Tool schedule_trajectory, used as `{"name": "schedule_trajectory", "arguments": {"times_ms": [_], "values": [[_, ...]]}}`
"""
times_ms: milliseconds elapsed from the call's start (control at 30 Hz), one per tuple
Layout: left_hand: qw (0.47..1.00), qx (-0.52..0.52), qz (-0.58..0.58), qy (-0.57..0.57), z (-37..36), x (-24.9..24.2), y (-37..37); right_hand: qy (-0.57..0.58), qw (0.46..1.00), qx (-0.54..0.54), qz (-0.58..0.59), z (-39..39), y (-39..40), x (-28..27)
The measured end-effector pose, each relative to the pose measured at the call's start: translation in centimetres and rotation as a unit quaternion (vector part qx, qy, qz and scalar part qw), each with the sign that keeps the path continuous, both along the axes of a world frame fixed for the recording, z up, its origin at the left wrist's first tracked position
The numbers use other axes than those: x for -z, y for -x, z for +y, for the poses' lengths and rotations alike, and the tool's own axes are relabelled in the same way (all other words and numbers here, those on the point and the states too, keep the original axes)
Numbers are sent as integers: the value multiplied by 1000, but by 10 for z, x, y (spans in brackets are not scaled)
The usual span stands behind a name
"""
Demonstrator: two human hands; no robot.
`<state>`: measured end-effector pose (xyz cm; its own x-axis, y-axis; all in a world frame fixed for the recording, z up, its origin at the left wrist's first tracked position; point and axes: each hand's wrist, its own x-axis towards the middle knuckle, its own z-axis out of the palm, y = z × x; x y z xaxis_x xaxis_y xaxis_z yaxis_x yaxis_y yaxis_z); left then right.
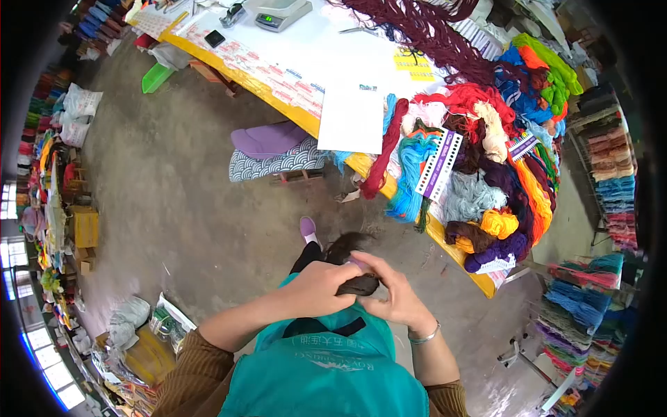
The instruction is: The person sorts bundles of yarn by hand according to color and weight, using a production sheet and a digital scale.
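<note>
In front of my teal apron [333,379], both hands are closed around a dark brown bundle of strands [359,285], which looks like yarn. My left hand [314,286] grips it from the left, thumb and fingers curled inward. From the right, my right hand [392,288] pinches it, with its forefinger bent over the top. A blurred part of the bundle sticks out beyond the fingers, away from me. Part of it is covered by my hands. A bracelet [424,335] circles my right wrist.
The yellow-edged table [458,254] ahead bears colourful yarn hanks [479,194], a purple-and-white sample card [440,163], a white sheet [351,115] and a digital scale [281,15]. A cushioned stool [274,161] stands beside it. Yarn racks [573,306] are on the right.
</note>
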<state>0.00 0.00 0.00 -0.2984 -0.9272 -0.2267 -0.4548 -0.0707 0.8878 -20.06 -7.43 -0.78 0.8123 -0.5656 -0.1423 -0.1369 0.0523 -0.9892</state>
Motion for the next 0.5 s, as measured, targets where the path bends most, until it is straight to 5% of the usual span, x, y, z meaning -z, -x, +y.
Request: {"name": "schedule_trajectory", "arguments": {"times_ms": [100, 233, 300, 333, 367, 400, 433, 467, 500], "values": [[998, -7, 42, -56, -4, 4, -33, -39, 985, -56, 160, -6, -16, -14], [992, 98, 63, -43, -8, 34, -76, 33, 978, -98, 181, -13, -42, -2], [982, 136, 111, -75, -13, 56, -96, -71, 990, -80, 87, -25, -60, -17], [967, 175, 152, -103, -18, 65, -108, -79, 996, -45, 22, -36, -66, -19], [935, 188, 172, -248, -21, 71, -122, -169, 981, 89, -24, -31, -66, -5], [934, 190, 174, -248, -17, 76, -134, -230, 935, 266, -36, -31, -82, -12], [924, 185, 128, -310, -12, 82, -143, -346, 869, 325, -142, -42, -89, -5], [908, 180, 80, -370, -10, 88, -150, -344, 843, 330, -250, -48, -89, 19], [867, 164, 278, -381, -26, 63, -155, -312, 859, 359, -189, -54, -99, 25]]}}
